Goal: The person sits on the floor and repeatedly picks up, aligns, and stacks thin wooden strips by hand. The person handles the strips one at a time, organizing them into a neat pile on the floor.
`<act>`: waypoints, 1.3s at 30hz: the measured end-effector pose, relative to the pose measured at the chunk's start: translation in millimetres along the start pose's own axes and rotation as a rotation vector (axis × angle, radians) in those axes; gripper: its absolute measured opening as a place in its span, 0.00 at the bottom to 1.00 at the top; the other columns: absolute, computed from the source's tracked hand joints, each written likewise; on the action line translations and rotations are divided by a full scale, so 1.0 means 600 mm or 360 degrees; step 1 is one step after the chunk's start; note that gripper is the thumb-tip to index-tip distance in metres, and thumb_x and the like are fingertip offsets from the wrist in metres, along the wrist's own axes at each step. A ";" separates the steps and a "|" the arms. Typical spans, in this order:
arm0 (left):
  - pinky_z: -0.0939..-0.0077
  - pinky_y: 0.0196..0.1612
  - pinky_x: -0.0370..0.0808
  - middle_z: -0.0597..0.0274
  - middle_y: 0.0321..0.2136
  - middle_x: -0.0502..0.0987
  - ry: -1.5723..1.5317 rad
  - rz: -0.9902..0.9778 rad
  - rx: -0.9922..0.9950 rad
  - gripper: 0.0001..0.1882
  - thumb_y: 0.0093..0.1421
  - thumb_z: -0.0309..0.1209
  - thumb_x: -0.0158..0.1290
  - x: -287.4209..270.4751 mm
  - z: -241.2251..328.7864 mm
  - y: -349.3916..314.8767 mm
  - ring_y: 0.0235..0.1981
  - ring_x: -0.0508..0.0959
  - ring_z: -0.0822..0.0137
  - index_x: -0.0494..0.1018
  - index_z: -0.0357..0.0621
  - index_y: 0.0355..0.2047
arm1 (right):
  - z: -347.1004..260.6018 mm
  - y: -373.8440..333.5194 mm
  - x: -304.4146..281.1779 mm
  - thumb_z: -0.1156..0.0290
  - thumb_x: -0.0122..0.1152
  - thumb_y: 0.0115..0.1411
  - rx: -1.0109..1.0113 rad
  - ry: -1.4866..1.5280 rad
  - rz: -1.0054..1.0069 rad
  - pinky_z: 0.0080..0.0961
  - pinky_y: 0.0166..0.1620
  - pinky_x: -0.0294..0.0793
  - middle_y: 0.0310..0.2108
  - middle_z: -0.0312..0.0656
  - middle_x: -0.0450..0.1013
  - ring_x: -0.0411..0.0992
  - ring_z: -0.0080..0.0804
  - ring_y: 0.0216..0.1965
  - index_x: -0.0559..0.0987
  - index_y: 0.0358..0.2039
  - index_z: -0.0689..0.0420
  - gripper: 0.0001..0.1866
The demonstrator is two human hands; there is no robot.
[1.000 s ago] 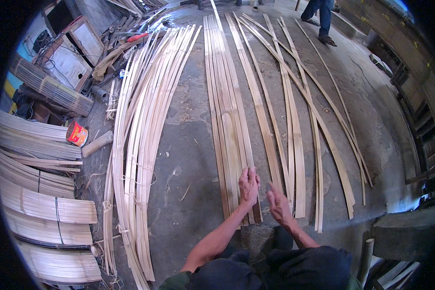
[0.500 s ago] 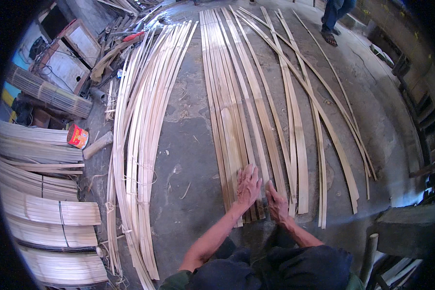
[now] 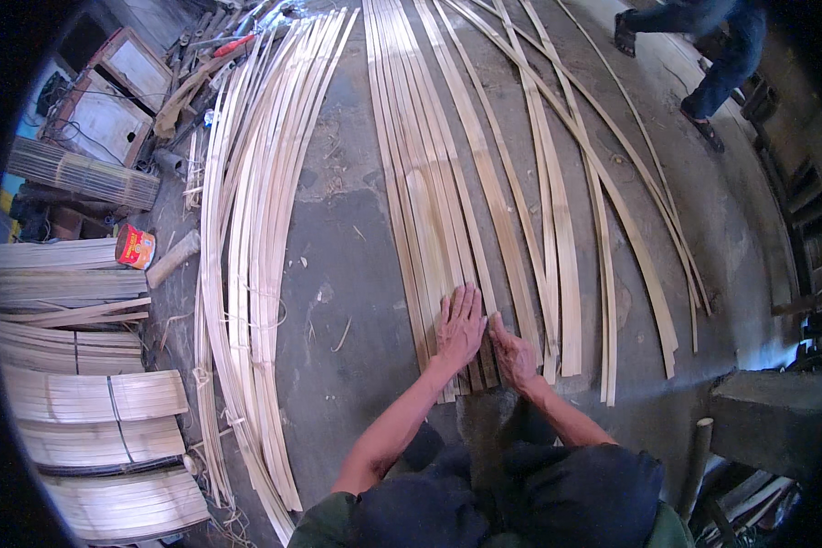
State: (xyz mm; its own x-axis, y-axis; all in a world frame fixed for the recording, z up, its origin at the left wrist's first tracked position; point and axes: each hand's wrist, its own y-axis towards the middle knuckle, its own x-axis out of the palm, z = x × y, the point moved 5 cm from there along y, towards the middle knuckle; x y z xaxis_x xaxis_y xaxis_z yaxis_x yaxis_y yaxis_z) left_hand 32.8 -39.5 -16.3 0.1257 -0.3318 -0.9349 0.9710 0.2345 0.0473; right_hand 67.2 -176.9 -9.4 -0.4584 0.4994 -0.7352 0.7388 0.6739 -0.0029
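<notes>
Long pale bamboo strips [image 3: 420,210] lie side by side in a row on the floor in front of me, stretching away to the far edge. My left hand [image 3: 460,331] rests flat on the near part of this row, its fingers stretched out forward. Just to the right, my right hand [image 3: 513,354] stands on its side, fingers extended, against the outer edge of the row's rightmost strip. Neither hand is wrapped around anything. Several loose strips [image 3: 571,310] lie further right, some of them crossing one another.
A long tied bundle of strips [image 3: 246,210] lies to the left. Beyond it are stacked shorter strip bundles [image 3: 100,397] and a red and yellow tin [image 3: 135,247]. A person in dark trousers [image 3: 726,78] is at the far right. A grey block [image 3: 767,420] stands near right.
The strip beside my right hand has shifted left, narrowing its gap with the row. My right hand moved left with it. The person at the far right has come closer, and the view has tilted slightly.
</notes>
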 end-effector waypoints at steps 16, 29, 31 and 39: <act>0.51 0.70 0.46 0.51 0.68 0.54 -0.0121 0.0052 0.0028 0.30 0.66 0.40 0.45 -0.025 0.010 0.002 0.70 0.52 0.52 0.57 0.49 0.67 | 0.001 -0.010 -0.002 0.58 0.55 0.64 0.0078 -0.0094 -0.0016 0.43 0.42 0.74 0.42 0.58 0.75 0.75 0.57 0.40 0.64 0.65 0.51 0.30; 0.54 0.51 0.70 0.40 0.49 0.72 -0.0845 -0.0016 -0.0464 0.36 0.60 0.38 0.54 0.000 0.033 0.034 0.50 0.73 0.46 0.57 0.27 0.62 | 0.002 -0.007 -0.068 0.58 0.56 0.62 0.0183 -0.0288 0.0126 0.44 0.42 0.72 0.39 0.51 0.71 0.72 0.51 0.41 0.67 0.60 0.57 0.29; 0.56 0.48 0.72 0.41 0.42 0.74 -0.0755 -0.0073 -0.0458 0.37 0.59 0.38 0.55 0.001 0.036 0.037 0.45 0.75 0.47 0.57 0.24 0.61 | 0.024 0.007 -0.099 0.57 0.56 0.62 0.0244 -0.0571 0.0284 0.44 0.44 0.71 0.41 0.51 0.70 0.70 0.51 0.43 0.68 0.59 0.57 0.28; 0.59 0.45 0.70 0.47 0.40 0.72 -0.0235 -0.0049 -0.0139 0.44 0.56 0.41 0.58 0.002 0.057 0.045 0.44 0.74 0.51 0.53 0.24 0.64 | 0.090 0.022 -0.135 0.66 0.61 0.58 0.0275 -0.0537 0.0351 0.46 0.49 0.68 0.44 0.52 0.67 0.67 0.52 0.47 0.71 0.54 0.58 0.24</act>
State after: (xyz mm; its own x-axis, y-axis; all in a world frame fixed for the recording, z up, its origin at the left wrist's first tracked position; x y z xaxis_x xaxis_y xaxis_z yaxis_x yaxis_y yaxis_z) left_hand 65.9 -65.1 -3.8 0.1308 -0.4692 -0.8734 0.9543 0.2984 -0.0174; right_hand 141.0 -237.8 13.6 -0.1147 0.3961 -0.9110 0.8858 0.4559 0.0867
